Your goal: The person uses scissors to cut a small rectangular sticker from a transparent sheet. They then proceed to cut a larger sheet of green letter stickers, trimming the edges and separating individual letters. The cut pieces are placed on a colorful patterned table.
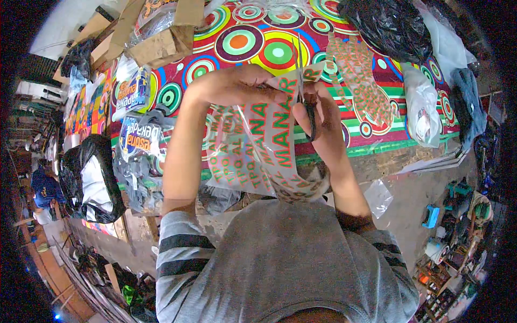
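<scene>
My right hand [319,117] grips black-handled scissors [310,121], their blades pointing away from me and slightly apart. Beside the blades, my left hand [246,87] pinches the upper edge of a frosted plastic film sheet [262,137] printed with rows of orange and green lettering. The sheet hangs below my hands and curls up at its lower right, near my chest. A narrow end of the film [314,74] shows just right of the blades. Farther right, several printed strips of similar film [359,76] lie in a loose pile on the patterned tablecloth [204,74].
Opened cardboard boxes [157,46] stand at the far left, above printed plastic packs [133,93]. A black plastic bag [91,177] sits at the left edge, and another black bag [387,28] lies at the back right. A clear plastic bag [421,107] rests on the right side.
</scene>
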